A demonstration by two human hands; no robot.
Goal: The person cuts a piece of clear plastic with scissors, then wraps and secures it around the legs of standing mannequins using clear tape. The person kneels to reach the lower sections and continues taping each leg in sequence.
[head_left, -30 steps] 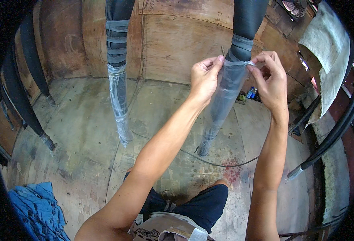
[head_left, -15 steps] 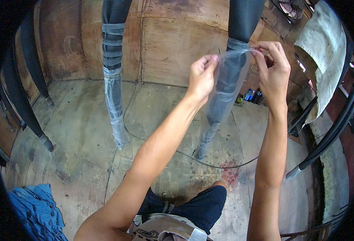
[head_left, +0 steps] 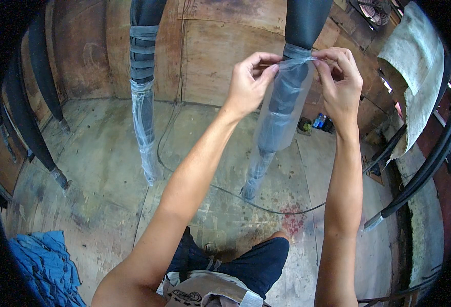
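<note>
A thick black cable (head_left: 307, 23) hangs down in front of me, bound with a grey tape band (head_left: 297, 52). Around its lower part sits a clear plastic sheet (head_left: 282, 115), loose at the bottom. My left hand (head_left: 251, 82) pinches the sheet's upper left edge between thumb and finger. At the upper right, my right hand (head_left: 339, 79) pinches the gathered top edge just under the tape band. Below the sheet, the cable's end (head_left: 256, 176) is wrapped in clear plastic and reaches down near the floor.
Left of it hangs another black cable (head_left: 143, 66) with grey tape bands and a plastic-wrapped end. More black cables hang at the far left and right. A blue cloth (head_left: 46, 266) lies on the floor at lower left. A thin cable (head_left: 282, 212) crosses the wooden floor; bottles (head_left: 318, 121) stand beyond.
My hands have come closer to the cable, and the sheet's top edge is now drawn around it below the tape band. The sheet's lower part hangs wider.
</note>
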